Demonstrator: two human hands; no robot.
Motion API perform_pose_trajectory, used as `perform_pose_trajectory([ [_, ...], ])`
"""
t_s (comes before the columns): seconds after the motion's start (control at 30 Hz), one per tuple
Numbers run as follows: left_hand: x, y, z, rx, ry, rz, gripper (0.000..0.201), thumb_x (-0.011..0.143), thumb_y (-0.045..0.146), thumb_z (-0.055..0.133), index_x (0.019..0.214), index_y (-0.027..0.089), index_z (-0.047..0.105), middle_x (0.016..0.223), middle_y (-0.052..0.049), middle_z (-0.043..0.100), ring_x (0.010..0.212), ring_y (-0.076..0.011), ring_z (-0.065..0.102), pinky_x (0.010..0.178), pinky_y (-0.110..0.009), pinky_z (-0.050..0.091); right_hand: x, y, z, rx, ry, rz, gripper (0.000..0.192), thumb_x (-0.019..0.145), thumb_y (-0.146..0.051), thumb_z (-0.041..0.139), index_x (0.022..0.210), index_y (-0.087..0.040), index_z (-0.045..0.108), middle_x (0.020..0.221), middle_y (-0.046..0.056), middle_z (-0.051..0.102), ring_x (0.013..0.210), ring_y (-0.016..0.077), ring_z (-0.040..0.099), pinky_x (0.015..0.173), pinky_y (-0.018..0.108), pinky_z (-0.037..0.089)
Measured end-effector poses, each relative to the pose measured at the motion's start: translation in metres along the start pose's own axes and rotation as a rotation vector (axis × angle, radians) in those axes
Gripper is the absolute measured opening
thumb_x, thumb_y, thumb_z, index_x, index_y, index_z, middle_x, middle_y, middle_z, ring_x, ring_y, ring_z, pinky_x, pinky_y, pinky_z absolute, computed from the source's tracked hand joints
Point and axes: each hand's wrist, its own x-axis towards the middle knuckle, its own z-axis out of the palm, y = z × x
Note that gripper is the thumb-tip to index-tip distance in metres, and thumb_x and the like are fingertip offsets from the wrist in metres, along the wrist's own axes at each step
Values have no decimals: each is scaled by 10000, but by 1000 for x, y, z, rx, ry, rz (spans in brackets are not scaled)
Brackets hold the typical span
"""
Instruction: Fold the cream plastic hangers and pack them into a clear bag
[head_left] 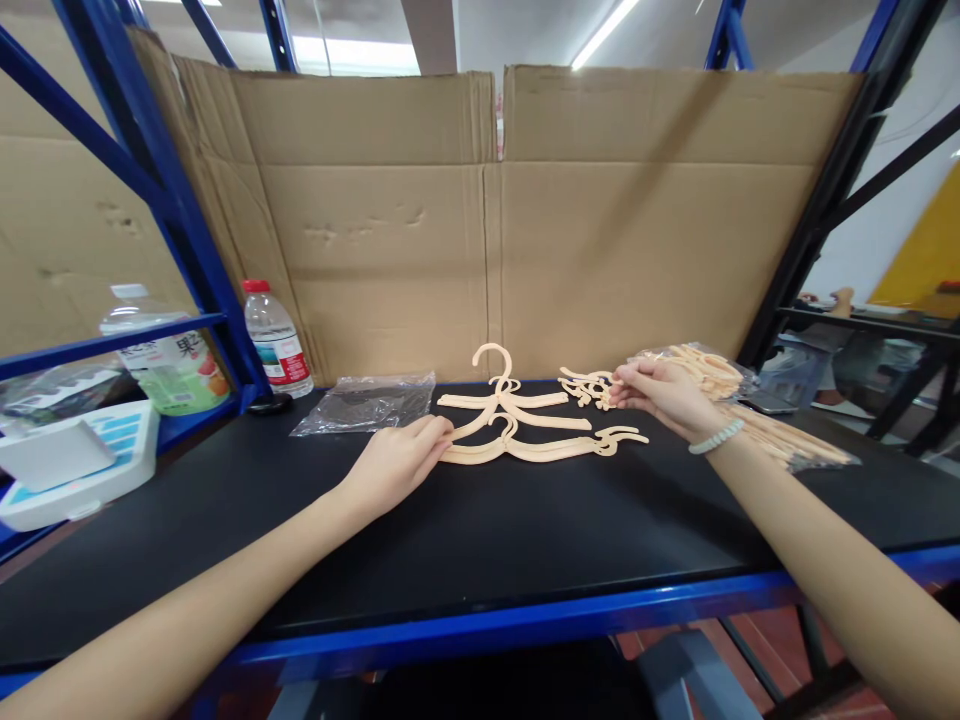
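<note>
pinning the left tip of the small stack of cream plastic hangers (517, 425) flat on the black shelf top (480, 540), the left hand (397, 462) is pinching it, keeping the stack aligned, while the right hand (660, 392) is gripping another hanger from the bagged bundle of cream hangers (720, 385).
</note>
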Motion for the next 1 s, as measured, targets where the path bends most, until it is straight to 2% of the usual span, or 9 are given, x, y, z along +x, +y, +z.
perform_pose_trajectory([
  [0.2,-1,1,3,30,-8,15,178,977,240,329,990,194,500,954,-42,663,691,-183,659,545,-258,440,-8,15,16,187,-59,172,155,741,-205,753,765,-168,605,787,58,703,713,133,675,693,220,593],
  [0.27,-1,1,4,6,9,11,174,977,237,335,1015,193,499,970,-42,664,708,-185,663,562,-262,454,-7,17,17,253,-51,206,141,758,-130,721,847,-178,623,838,51,713,766,125,682,742,201,589],
  [0.37,-1,2,6,-36,37,-2,190,978,244,352,1091,187,493,1021,-51,662,757,-187,672,618,-274,485,-6,17,16,338,-40,238,238,797,-59,647,993,-194,641,935,47,711,852,117,682,819,182,575],
  [0.53,0,4,7,-30,17,0,272,982,241,334,1199,173,483,1050,-66,645,778,-195,671,647,-296,512,-4,16,19,414,-60,279,263,823,20,551,928,-187,673,1007,40,678,919,110,666,887,168,551],
  [0.67,0,6,7,0,13,2,284,981,229,327,1197,167,501,1054,-69,638,750,-188,665,622,-290,514,-5,15,23,433,-96,311,246,818,37,548,854,-173,671,924,32,651,892,117,669,843,171,572],
  [0.8,0,7,6,18,11,12,271,980,219,329,1169,169,516,1019,-60,639,728,-183,661,599,-280,510,-7,15,22,424,-125,310,167,788,0,635,756,-164,639,817,16,618,902,142,670,797,178,579],
  [1.0,-2,6,8,3,1,16,206,967,194,352,1062,160,531,982,-62,636,755,-191,662,598,-273,511,-9,16,20,370,-181,288,176,708,-76,765,831,-160,671,747,-17,612,673,67,611,657,140,550],
])
